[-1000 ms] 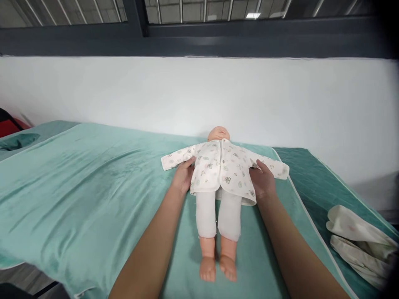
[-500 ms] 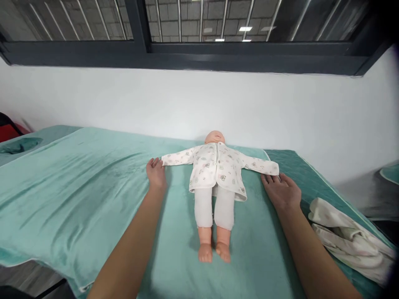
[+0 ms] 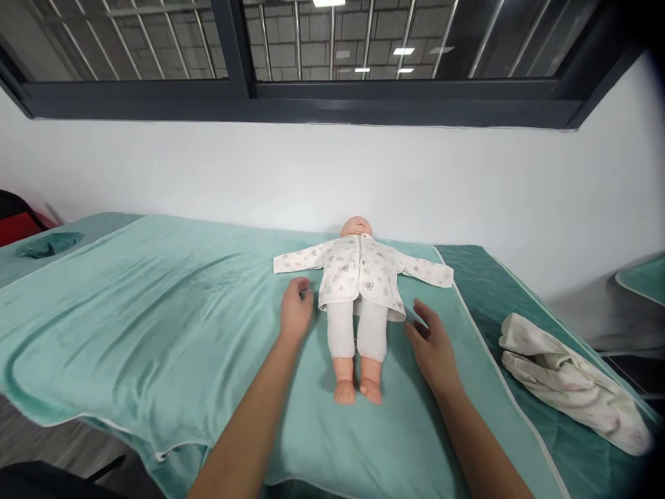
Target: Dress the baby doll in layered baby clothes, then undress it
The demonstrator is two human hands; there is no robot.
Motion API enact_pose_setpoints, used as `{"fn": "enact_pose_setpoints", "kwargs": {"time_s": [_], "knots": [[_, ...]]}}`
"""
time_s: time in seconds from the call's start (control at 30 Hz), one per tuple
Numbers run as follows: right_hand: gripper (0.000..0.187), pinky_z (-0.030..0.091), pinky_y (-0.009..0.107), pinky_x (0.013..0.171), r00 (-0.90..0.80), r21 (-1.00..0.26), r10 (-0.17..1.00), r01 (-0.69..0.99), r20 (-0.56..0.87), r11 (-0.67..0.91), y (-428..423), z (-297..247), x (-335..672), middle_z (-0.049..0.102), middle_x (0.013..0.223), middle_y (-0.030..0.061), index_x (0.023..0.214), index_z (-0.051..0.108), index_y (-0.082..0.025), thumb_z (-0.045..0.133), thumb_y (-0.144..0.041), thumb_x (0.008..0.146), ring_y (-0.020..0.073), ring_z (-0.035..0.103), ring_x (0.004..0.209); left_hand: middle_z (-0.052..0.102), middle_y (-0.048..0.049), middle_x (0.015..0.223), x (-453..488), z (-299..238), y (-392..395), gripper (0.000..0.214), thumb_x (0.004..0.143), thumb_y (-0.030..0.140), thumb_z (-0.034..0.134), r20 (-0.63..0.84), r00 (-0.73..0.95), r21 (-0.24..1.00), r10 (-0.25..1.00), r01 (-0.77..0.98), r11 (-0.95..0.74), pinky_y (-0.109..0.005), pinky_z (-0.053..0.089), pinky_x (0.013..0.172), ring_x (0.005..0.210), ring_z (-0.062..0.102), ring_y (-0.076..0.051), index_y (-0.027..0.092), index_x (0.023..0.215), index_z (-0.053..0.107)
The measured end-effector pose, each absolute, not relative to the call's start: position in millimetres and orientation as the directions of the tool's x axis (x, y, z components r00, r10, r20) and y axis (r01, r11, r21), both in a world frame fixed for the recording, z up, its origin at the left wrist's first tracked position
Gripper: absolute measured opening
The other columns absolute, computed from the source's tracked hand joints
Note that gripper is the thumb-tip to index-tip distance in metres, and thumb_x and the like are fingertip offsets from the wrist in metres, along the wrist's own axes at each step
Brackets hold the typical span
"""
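Note:
A baby doll point(image 3: 343, 331) lies on its back, with its head toward the wall and its bare feet toward me. It wears a white patterned jacket point(image 3: 343, 272), the sleeves spread out to both sides. White fabric covers its legs down to the lower shins. My left hand point(image 3: 296, 310) is just left of the jacket's side, fingers loosely bent and holding nothing. On the other side, my right hand point(image 3: 433, 346) hovers near the jacket's lower right corner, thumb and fingers apart, with nothing in it. Both hands appear apart from the doll.
Under the doll a light green blanket point(image 3: 156, 312) covers the bed, with a darker green cover point(image 3: 467, 277) showing at right. A crumpled pale cloth point(image 3: 571, 381) lies there. Behind are a white wall point(image 3: 260, 173) and a dark window frame point(image 3: 364, 104). Something red and black point(image 3: 18, 222) sits far left.
Both hands have left the sleeve ends and moved inward and toward me, to either side of the jacket's lower part. The view has shifted slightly.

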State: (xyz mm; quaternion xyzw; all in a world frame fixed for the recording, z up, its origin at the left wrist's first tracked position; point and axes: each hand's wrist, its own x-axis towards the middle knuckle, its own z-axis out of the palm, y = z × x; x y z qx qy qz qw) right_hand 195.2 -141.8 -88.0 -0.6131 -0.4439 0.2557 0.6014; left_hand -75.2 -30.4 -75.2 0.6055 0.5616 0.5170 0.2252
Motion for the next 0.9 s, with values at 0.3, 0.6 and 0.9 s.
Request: {"fn": "enact_pose_setpoints", "kwargs": {"time_s": [0.3,0.6,0.9], "knots": [[0.042,0.039,0.049,0.109,0.461,-0.925,0.850,0.372,0.256,0.077,-193,-88,180,0.060,0.135,0.0074,0.127,0.059,-0.024,0.058,-0.037,0.087,0.0262,0.056,0.123,0.065,-0.0098,0.117,-62,-72,-75,0.036,0.084,0.018,0.055,0.409,0.095,0.721,0.908,0.577,-0.385,-0.041,0.048,0.096,0.107,0.061,-0.024,0.021,0.120,0.056],[0.035,0.029,0.059,0.115,0.123,-0.230,0.736,0.972,0.666,0.046,-265,-83,259,0.048,0.147,0.0146,0.125,0.054,-0.020,0.050,-0.026,0.091,0.0333,0.029,0.147,0.059,-0.0094,0.124,-57,-70,-138,0.037,0.086,0.012,0.050,0.461,0.107,0.720,0.881,0.536,-0.442,-0.041,0.045,0.102,0.117,0.055,-0.023,0.020,0.122,0.055],[0.014,0.033,0.054,0.100,-0.007,0.302,0.956,0.949,0.294,-0.086,-252,-33,349,0.070,0.096,0.0150,0.088,0.063,-0.021,0.048,-0.020,0.088,0.0342,0.063,0.098,0.059,-0.0085,0.126,-64,-67,-186,0.028,0.092,0.015,0.047,0.441,0.180,0.779,0.879,0.409,-0.474,-0.039,0.043,0.106,0.120,0.056,-0.020,0.021,0.113,0.063]]}}
